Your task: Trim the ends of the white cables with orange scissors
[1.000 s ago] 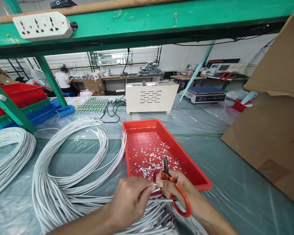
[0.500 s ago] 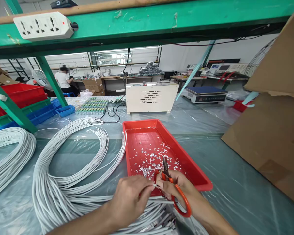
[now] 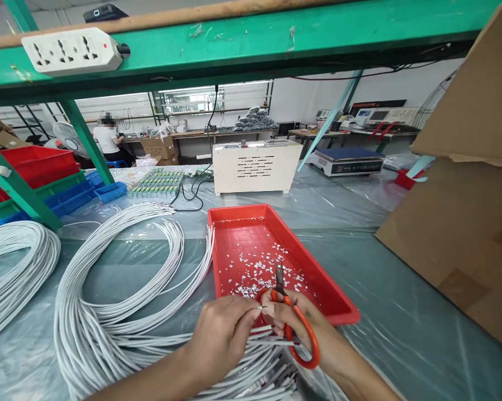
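My left hand [image 3: 223, 334] is closed, thumb and forefinger pinching the end of a white cable [image 3: 259, 308]. Close against it, my right hand [image 3: 295, 317] is wrapped round scissors [image 3: 303, 340] with orange handles; their dark blades [image 3: 279, 277] point away over the red tray [image 3: 317, 270]. The right thumb and forefinger meet at the cable's tip, and what they pinch there is too small to make out. Small white and silvery scraps [image 3: 251, 273] lie scattered in the tray. Below both hands run the ends of a large bundle of white cables [image 3: 104, 334], some showing reddish tips.
Another cable coil [image 3: 45, 250] lies at the left. Behind the tray stands a cream metal box [image 3: 254, 170]. A cardboard sheet [image 3: 455, 256] leans at the right. A green beam with a power strip [image 3: 73, 52] crosses above. A person [image 3: 107, 139] sits far back left.
Both hands stay together at the cable end and have shifted slightly up and left, the scissors moving with the right hand. The whole view has moved a little.
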The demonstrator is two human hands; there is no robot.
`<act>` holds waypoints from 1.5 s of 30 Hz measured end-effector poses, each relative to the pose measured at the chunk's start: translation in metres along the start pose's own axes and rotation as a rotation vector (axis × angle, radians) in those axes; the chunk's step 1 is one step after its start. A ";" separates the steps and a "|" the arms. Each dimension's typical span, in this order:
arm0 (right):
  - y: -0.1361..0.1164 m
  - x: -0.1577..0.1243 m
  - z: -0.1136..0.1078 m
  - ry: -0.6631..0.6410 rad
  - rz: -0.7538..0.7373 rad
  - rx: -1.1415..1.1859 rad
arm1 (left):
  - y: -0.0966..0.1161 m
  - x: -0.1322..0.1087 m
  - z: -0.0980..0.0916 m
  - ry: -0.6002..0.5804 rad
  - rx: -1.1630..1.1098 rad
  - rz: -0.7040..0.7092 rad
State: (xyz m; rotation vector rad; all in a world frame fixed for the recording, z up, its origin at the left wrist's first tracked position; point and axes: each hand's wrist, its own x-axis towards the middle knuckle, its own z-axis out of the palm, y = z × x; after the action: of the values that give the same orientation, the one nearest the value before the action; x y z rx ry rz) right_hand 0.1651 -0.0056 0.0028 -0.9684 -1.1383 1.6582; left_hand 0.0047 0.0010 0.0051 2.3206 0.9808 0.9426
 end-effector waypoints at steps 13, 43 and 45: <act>-0.002 -0.003 -0.003 0.011 -0.022 -0.155 | -0.008 0.014 -0.004 -0.305 -0.913 -0.399; 0.007 0.015 -0.034 0.485 -0.375 -1.028 | -0.016 0.018 -0.014 -0.308 -0.864 -0.428; 0.008 0.016 -0.036 0.509 -0.381 -1.075 | -0.018 0.018 -0.013 -0.308 -0.872 -0.444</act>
State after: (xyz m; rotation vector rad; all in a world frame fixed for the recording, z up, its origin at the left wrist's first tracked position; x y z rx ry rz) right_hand 0.1911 0.0179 -0.0169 -1.5630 -1.7100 0.3551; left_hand -0.0041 0.0281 0.0101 1.3832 0.7045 0.6183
